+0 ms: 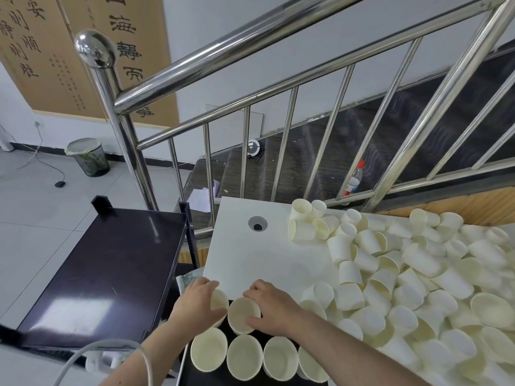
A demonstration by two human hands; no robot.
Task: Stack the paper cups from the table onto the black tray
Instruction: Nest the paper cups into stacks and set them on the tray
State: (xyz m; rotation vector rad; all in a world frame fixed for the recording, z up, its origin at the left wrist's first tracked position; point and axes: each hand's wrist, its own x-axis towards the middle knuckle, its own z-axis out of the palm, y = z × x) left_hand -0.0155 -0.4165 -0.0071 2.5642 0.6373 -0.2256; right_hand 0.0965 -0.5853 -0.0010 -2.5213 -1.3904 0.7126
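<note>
A black tray lies at the bottom centre, partly hidden by cups and my arms. Several cream paper cups stand upright on it in a row. My left hand grips one upright cup at the tray's far end. Beside it, my right hand holds a second upright cup by its rim. A big heap of loose paper cups covers the right part of the white table.
A dark glossy cart top stands to the left of the table. A steel stair railing runs behind the table, with dark stairs and a plastic bottle beyond. A round hole is in the tabletop. A white cable crosses my left forearm.
</note>
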